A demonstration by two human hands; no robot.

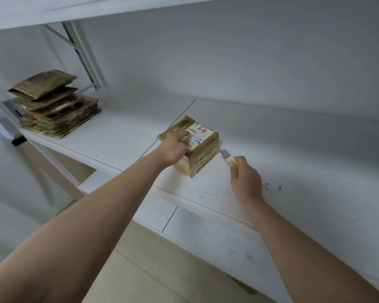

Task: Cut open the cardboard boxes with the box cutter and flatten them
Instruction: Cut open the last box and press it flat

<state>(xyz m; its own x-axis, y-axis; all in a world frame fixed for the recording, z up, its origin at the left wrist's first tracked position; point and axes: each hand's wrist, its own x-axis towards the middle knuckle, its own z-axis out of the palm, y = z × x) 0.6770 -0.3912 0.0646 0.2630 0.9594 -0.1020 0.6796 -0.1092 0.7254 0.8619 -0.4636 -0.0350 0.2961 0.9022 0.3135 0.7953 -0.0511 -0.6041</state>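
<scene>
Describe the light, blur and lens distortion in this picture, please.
Head view: soft, even light with no glare; the box casts only a faint shadow on the shelf. The wide lens bends the shelf edges and stretches both forearms. The label text is too blurred to read, and the left hand looks slightly smeared; the cutter blade is fairly sharp.

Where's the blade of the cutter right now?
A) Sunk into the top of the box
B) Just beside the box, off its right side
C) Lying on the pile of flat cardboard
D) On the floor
B: the right hand holds the box cutter with its blade in the air beside the taped box, which the left hand steadies from above.
</scene>
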